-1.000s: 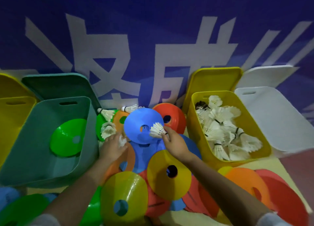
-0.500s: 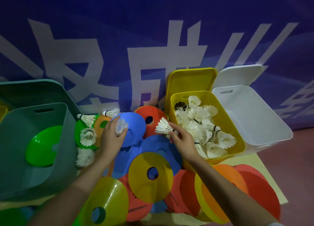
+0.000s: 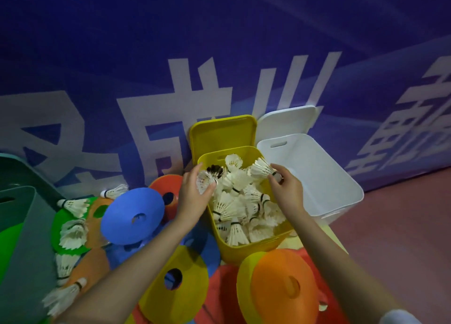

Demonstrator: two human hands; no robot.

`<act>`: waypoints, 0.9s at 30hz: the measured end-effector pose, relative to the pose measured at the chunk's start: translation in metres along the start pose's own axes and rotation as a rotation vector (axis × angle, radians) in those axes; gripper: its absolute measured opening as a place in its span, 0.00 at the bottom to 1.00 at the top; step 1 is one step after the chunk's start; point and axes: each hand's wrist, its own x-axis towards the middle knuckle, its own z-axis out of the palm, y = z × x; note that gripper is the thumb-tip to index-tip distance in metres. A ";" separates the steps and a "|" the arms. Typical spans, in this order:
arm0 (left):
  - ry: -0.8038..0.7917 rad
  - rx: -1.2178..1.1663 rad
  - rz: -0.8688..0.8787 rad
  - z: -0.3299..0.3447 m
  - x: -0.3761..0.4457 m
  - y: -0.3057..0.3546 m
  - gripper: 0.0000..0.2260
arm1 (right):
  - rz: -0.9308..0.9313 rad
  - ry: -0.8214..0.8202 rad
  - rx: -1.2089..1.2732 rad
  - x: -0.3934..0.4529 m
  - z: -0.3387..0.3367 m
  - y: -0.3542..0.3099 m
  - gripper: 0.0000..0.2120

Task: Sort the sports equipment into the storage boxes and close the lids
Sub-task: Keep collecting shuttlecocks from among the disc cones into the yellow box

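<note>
A yellow box (image 3: 253,247) stands open in the middle, heaped with several white shuttlecocks. Both my hands are over it. My left hand (image 3: 192,196) holds a white shuttlecock (image 3: 204,182) at the box's left rim. My right hand (image 3: 286,189) pinches another shuttlecock (image 3: 261,168) by its cork above the box's far right side. Several loose shuttlecocks (image 3: 73,233) lie on the left among flat cones: a blue cone (image 3: 133,215), a yellow cone (image 3: 174,279), an orange cone (image 3: 283,284). The yellow lid (image 3: 223,133) leans on the wall behind.
An open white box (image 3: 317,177) stands right of the yellow one, its lid (image 3: 288,118) propped behind. A teal box (image 3: 26,238) with a green cone inside is at the left edge. A blue banner wall runs close behind. Red floor lies at right.
Both hands have moved right from the cone pile to above the yellow box, each carrying a shuttlecock. The view has swung to the right with them.
</note>
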 end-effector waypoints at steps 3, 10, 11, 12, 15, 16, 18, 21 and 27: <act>-0.028 0.028 -0.032 0.015 0.009 0.006 0.28 | -0.060 -0.042 -0.131 0.023 0.000 0.013 0.14; -0.033 0.116 -0.065 0.033 0.022 0.004 0.21 | -0.166 -0.199 -0.285 0.039 0.006 0.030 0.13; -0.020 0.123 -0.072 0.034 0.022 0.003 0.20 | -0.191 -0.222 -0.302 0.038 0.006 0.033 0.13; -0.005 0.127 -0.079 0.034 0.023 0.001 0.19 | -0.212 -0.248 -0.315 0.037 0.006 0.036 0.12; 0.022 0.125 -0.101 0.035 0.029 -0.006 0.17 | -0.256 -0.281 -0.342 0.032 0.003 0.048 0.12; 0.027 0.125 -0.105 0.036 0.032 -0.007 0.16 | -0.271 -0.279 -0.358 0.032 0.001 0.051 0.13; 0.050 0.123 -0.096 0.039 0.040 -0.006 0.16 | -0.314 -0.285 -0.402 0.034 -0.001 0.057 0.13; 0.101 0.107 -0.090 0.049 0.052 0.001 0.16 | -0.401 -0.320 -0.509 0.035 0.003 0.058 0.12; 0.062 0.113 -0.114 0.080 0.065 -0.008 0.15 | -0.439 -0.424 -0.600 0.038 0.000 0.052 0.10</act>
